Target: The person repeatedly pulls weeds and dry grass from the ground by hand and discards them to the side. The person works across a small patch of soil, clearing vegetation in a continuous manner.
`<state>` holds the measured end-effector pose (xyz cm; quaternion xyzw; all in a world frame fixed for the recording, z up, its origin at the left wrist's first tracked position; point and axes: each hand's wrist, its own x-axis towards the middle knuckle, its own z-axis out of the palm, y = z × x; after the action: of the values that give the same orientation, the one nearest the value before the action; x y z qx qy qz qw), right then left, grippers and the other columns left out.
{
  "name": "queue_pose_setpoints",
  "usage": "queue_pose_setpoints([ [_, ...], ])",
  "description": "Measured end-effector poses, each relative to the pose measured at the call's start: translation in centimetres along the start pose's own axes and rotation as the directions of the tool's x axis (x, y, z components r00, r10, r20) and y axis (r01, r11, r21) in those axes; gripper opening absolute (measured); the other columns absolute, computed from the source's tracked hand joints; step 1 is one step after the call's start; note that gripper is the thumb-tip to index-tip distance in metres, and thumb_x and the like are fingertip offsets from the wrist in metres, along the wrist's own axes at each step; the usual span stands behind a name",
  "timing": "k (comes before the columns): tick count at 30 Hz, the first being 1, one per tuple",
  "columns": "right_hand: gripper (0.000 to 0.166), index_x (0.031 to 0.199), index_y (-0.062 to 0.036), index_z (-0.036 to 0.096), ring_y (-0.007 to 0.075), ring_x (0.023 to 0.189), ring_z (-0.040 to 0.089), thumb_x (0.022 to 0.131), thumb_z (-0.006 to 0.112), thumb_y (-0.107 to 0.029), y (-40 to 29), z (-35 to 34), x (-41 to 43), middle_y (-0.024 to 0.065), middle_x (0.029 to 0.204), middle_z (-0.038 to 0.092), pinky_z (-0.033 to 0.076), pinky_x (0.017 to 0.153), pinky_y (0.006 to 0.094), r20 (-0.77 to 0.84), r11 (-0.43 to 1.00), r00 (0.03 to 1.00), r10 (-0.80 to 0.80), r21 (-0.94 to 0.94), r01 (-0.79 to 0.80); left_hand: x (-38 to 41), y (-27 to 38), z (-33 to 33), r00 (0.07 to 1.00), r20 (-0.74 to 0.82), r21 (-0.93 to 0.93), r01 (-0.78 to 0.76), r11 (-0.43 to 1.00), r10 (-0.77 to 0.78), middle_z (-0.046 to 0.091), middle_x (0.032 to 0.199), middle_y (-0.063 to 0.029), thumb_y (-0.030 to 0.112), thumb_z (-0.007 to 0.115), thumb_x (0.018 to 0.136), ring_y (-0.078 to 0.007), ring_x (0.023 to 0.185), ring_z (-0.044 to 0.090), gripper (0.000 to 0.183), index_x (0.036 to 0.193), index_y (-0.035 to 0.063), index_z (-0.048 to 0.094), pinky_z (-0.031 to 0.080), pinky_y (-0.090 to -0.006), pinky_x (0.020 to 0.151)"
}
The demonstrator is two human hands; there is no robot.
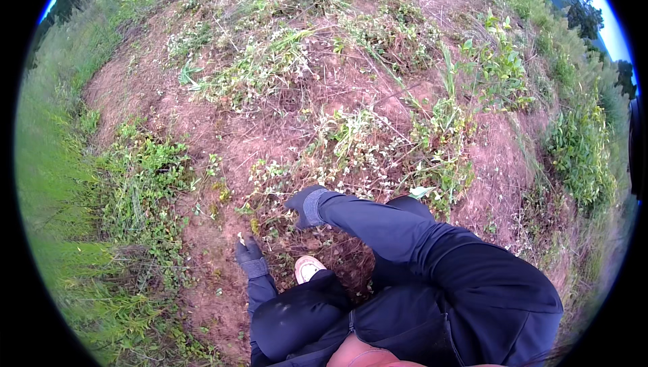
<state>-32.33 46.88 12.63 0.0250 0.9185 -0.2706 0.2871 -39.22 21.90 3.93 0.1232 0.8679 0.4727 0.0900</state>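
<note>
Low weeds and loose cut stems cover parts of the reddish soil (pixel 223 134) before me. My left hand (pixel 248 255), in a dark knitted work glove, is low over bare soil, with a small pale bit at its fingertips; whether it grips that bit is unclear. Farther forward and to the right, my right hand (pixel 306 207), gloved alike, reaches down at the edge of a patch of wilted weeds (pixel 354 164). Its fingers point left and are partly hidden, so what they hold cannot be told. Small yellowish plants (pixel 254 226) stand between the hands.
A light-coloured shoe (pixel 308 268) shows between the hands and my bent knees. Leafy green plants (pixel 142 169) grow at the left, and a taller leafy shrub (pixel 501 68) stands at the upper right. Uprooted weeds (pixel 263 68) lie farther up the soil. Tall grass borders both sides.
</note>
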Motion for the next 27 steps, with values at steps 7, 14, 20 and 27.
queue_pose_setpoints([
  [7, 0.064, 0.122, -0.012, 0.044, 0.0306, 0.102, 0.052, 0.068, 0.063, -0.04, 0.1, -0.8, -1.3, 0.0145, 0.112, 0.054, 0.042, 0.087, 0.0403, 0.031, 1.0, 0.999, 0.011, 0.014, -0.012, -3.0, -1.7, -1.6, 0.957, 0.272, 0.802, -0.168, 0.573, -0.099, 0.037, 0.125, -0.0233, 0.05, 0.065, 0.063, -0.0407, 0.114, 0.034, 0.067, 0.111, 0.007, 0.047, 0.03, -0.045, 0.096],
  [14, 0.061, 0.121, -0.013, 0.044, 0.031, 0.104, 0.051, 0.069, 0.062, -0.041, -0.9, -0.6, -0.2, 0.0149, 0.115, 0.052, 0.041, 0.088, 0.0406, 0.059, 0.999, 0.998, -0.036, 0.012, 0.036, -7.9, -5.1, 0.3, 0.923, 0.384, 0.688, -0.302, 0.66, 0.021, 0.052, 0.098, -0.016, 0.039, 0.061, 0.07, -0.0339, 0.091, 0.049, 0.036, 0.088, 0.0074, 0.056, 0.042, -0.0438, 0.075],
  [20, 0.063, 0.123, -0.0125, 0.043, 0.029, 0.108, 0.048, 0.07, 0.06, -0.042, -1.6, -1.1, 0.1, 0.0116, 0.121, 0.048, 0.038, 0.091, 0.0383, 0.095, 0.995, 0.992, -0.086, -0.043, 0.09, -3.1, -9.3, 0.0, 0.986, -0.117, 0.406, 0.159, 0.9, -0.121, 0.052, 0.058, -0.014, 0.035, 0.047, 0.084, -0.0301, 0.056, 0.053, 0.031, 0.076, 0.0058, 0.054, 0.042, -0.0427, 0.054],
  [27, 0.064, 0.124, -0.0125, 0.041, 0.0287, 0.11, 0.047, 0.071, 0.058, -0.046, -2.1, -0.8, 0.5, 0.0117, 0.121, 0.047, 0.037, 0.093, 0.039, 0.125, 0.995, 0.99, -0.07, -0.064, 0.079, -4.8, -5.2, 3.0, 0.815, 0.146, -0.335, 0.574, 0.748, -0.56, 0.051, 0.061, -0.0026, 0.039, 0.042, 0.088, -0.0127, 0.054, 0.046, 0.037, 0.079, 0.0056, 0.055, 0.036, -0.0302, 0.047],
])
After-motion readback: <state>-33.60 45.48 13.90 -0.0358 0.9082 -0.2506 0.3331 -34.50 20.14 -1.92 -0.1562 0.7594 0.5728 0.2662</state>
